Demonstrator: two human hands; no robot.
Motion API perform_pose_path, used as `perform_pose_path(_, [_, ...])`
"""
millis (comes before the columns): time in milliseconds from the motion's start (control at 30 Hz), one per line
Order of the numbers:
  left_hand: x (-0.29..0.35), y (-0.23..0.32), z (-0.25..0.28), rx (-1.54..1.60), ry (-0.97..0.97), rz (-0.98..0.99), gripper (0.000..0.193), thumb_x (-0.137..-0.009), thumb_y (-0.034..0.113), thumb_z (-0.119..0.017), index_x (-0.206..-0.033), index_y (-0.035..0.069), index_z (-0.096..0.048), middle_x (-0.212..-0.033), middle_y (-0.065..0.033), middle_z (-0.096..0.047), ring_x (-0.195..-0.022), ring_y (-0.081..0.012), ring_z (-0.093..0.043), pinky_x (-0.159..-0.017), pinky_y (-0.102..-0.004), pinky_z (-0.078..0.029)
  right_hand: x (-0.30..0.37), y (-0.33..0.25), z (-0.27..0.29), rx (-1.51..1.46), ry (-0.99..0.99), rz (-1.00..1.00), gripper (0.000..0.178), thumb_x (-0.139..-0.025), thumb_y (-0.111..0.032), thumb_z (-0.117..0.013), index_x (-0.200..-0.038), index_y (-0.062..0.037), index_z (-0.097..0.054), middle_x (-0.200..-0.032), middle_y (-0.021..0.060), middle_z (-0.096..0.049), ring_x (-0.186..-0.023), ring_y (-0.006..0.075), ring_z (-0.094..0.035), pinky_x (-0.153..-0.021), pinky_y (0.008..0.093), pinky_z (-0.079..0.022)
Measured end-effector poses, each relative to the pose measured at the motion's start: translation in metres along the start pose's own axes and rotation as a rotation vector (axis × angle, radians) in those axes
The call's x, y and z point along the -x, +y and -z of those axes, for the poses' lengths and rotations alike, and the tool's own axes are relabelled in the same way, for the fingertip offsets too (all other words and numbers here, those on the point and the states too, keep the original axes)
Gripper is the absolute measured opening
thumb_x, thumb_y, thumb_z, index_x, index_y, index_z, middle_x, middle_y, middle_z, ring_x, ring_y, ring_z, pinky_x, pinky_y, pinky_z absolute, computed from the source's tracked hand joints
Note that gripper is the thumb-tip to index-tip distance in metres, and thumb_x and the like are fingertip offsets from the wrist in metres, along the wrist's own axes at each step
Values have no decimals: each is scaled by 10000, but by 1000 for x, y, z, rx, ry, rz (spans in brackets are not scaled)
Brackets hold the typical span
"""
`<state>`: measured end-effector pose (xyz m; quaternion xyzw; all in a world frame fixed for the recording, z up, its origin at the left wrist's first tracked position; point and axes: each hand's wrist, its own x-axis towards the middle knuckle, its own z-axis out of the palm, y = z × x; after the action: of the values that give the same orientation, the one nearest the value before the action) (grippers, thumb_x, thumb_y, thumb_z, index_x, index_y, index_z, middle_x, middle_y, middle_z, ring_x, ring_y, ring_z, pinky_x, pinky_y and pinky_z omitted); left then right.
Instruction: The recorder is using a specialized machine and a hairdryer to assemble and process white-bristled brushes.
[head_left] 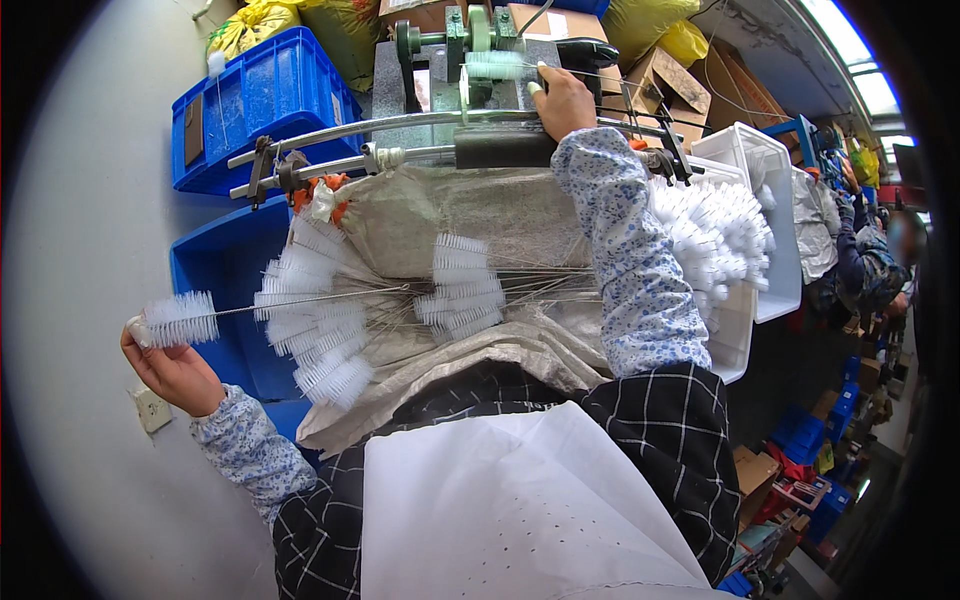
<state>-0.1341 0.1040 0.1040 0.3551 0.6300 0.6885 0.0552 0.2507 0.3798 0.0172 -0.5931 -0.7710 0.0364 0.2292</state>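
Note:
Out at the left, my left hand (182, 372) pinches the bristle end of a white bottle brush (183, 320). That brush's thin twisted-wire handle points right, across the lap. My right hand (566, 104) is up at a small green-and-grey machine (428, 88). Its fingers close on the wire of another bottle brush (495, 66), whose bristles lie beside the machine's wheel. Between my arms, a fan of white bottle brushes (315, 310) and a smaller bunch of brushes (460, 288) rest on a pale woven sack (450, 215).
Two metal rails (350, 130) with clamps cross in front of the machine. Blue crates (265, 105) stand at the left by the wall. A pile of white brushes (710, 235) fills the right side beside white bins (775, 230). Farther right, a person (870, 260) is visible.

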Motion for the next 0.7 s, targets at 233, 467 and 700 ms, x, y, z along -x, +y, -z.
perform_pose_path(233, [5,-1,-25,50,-52,24,231,-856,180,-379,-1046,59,-427,-979,-99,-482,-925,-203,-507,-784,-314,-454,-5,-52,-18,40,-59,-57,248,-732,-145,-512,-951,-30,-521,-892,125,-549,-838,302,-536,-716,388,-431])
perform_pose_path(467, [11,-1,-40,129,-152,51,213,-859,186,-383,-1011,47,-436,-957,-94,-492,-898,-182,-515,-747,-277,-462,-2,-43,-14,53,-62,-35,271,-752,-175,-513,-980,-28,-524,-921,120,-553,-860,288,-538,-737,381,-424])
perform_pose_path(700, [11,-5,-30,110,-74,62,198,-855,181,-386,-986,42,-438,-936,-95,-505,-884,-178,-529,-750,-291,-472,1,2,10,99,-97,-96,292,-765,-219,-520,-1031,-98,-530,-985,59,-557,-920,234,-532,-780,402,-394])
